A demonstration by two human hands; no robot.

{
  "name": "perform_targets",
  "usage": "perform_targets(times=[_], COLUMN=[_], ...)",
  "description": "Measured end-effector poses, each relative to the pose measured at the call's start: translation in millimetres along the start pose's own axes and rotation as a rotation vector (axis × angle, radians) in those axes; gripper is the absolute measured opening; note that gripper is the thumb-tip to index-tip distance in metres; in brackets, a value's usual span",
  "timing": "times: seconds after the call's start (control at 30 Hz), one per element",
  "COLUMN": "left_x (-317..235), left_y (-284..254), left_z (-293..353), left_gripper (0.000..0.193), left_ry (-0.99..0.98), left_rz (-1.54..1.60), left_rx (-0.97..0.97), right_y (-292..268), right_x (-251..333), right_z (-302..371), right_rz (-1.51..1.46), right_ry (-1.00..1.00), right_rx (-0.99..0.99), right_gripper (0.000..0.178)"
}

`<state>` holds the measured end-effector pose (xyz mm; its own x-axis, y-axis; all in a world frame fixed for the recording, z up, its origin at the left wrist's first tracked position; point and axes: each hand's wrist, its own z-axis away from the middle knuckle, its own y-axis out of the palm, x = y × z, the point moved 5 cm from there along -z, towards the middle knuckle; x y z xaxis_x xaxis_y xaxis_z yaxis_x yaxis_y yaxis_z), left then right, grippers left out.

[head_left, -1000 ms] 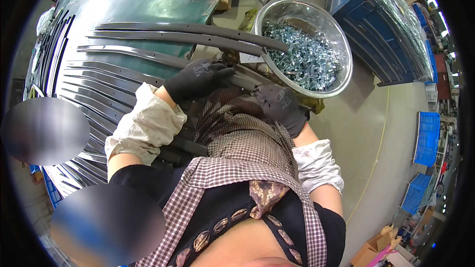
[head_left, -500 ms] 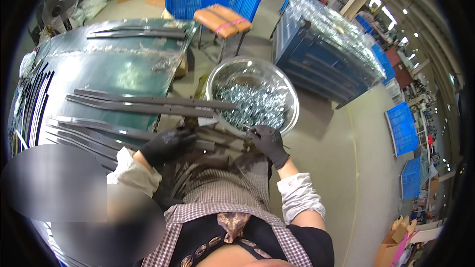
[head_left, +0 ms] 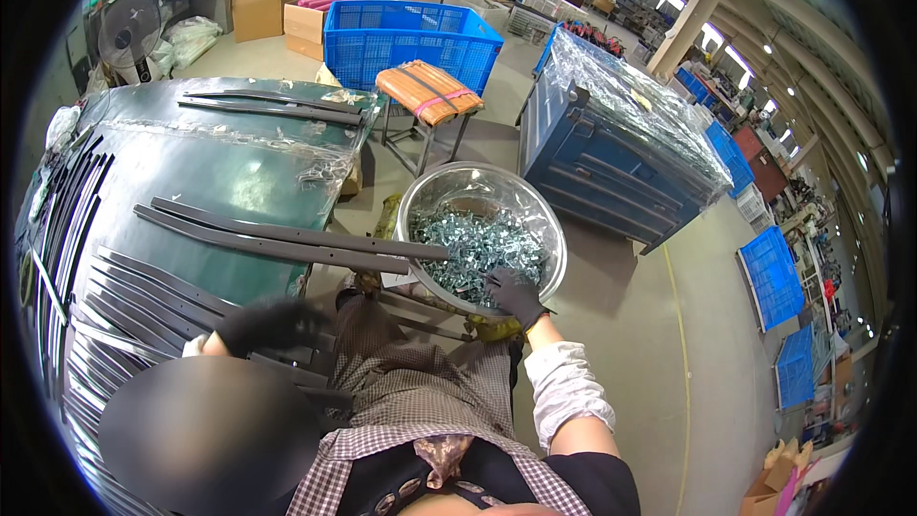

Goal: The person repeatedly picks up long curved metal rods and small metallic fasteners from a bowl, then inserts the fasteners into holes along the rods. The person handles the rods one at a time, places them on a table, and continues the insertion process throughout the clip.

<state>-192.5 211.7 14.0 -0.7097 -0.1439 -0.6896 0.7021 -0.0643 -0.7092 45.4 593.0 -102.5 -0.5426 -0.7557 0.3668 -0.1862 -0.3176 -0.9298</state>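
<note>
My right hand [head_left: 514, 294], in a black glove, reaches over the near rim of a clear round tub [head_left: 560, 239]. Its fingers are drawn together among small shiny metal pieces [head_left: 478, 241], so what they hold, if anything, is hidden. My left hand [head_left: 272, 327], also gloved in black, is near the table's right edge, above the ends of dark strips. Motion blur smears its fingers, and I cannot see whether it holds anything. Two long dark metal strips [head_left: 287, 237] lie across the green table [head_left: 239, 158], their right ends jutting over the tub.
Many more dark strips [head_left: 143, 301] cover the table's near left. Beyond the tub stand an orange-topped stool [head_left: 430, 94] and a blue crate [head_left: 411, 43]. A large blue metal bin [head_left: 611, 162] stands to its right. A blurred round patch hides the lower left.
My right hand has gone from the tub's near edge down into the metal pieces. The left hand has moved left and nearer to me. The view has tilted up a little.
</note>
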Motion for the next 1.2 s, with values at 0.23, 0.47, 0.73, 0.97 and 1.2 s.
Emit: perform_targets(times=[0.23, 0.47, 0.73, 0.97, 1.2], left_x=[41.1, 41.7, 31.6, 26.7, 16.0], left_y=[-25.3, 1.2, 10.7, 7.1, 12.1], left_z=[-87.1, -84.5, -60.6, -52.8, -50.3], left_gripper=[0.054, 0.038, 0.036, 0.038, 0.044], left_ry=[0.175, 0.178, 0.224, 0.249, 0.060], left_rz=[-0.613, -0.637, -0.613, -0.612, -0.819], left_rx=[-0.548, -0.552, -0.429, -0.406, -0.490], right_y=[-8.5, -23.6, -36.3, -30.9, -30.9], right_x=[28.0, 19.8, 75.7, 105.3, 124.3], right_z=[11.7, 14.4, 62.8, 91.8, 106.6], right_rz=[-0.033, -0.800, -1.301, -1.404, -1.374], right_ry=[-0.067, 0.115, 0.160, 0.055, 0.014], right_rx=[-0.276, -0.388, -0.200, -0.083, -0.071], right_gripper=[0.030, 0.025, 0.023, 0.028, 0.030])
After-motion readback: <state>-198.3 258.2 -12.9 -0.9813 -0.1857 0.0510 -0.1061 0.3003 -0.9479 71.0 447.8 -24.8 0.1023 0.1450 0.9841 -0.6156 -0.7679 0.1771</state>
